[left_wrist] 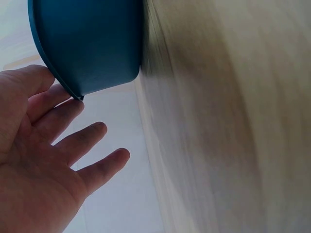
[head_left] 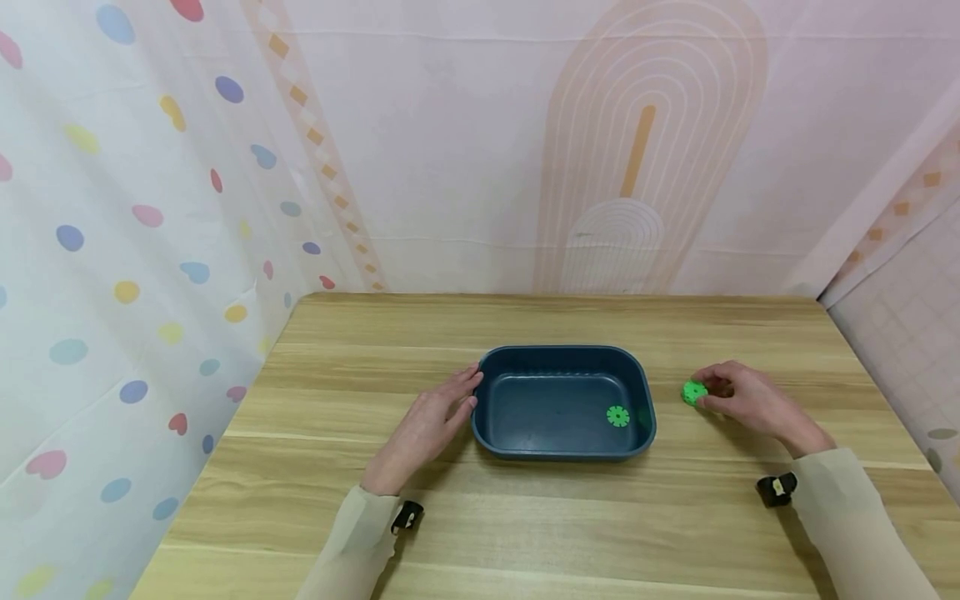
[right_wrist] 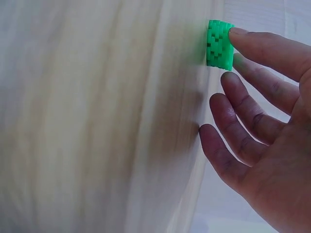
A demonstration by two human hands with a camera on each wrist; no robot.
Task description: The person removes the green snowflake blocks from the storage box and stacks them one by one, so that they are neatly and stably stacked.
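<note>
A dark blue rectangular bin (head_left: 555, 455) stands on the table, with one green notched plastic disc (head_left: 618, 417) lying flat inside near its right end. My left hand (head_left: 426, 429) touches the bin's left rim with thumb and fingertips, the fingers fairly straight; in the left wrist view the outer fingers spread away from the wall (left_wrist: 92, 43). To the right of the bin, a short stack of green notched discs (head_left: 693, 393) sits on the tabletop. My right hand (head_left: 753, 403) pinches this stack (right_wrist: 220, 46) near its top between thumb and index finger, the other fingers loosely bent below.
The wooden table (head_left: 525, 533) reaches back to a patterned curtain (head_left: 450, 167). More curtain hangs along the left and right sides. Each wrist wears a small black camera band (head_left: 776, 490).
</note>
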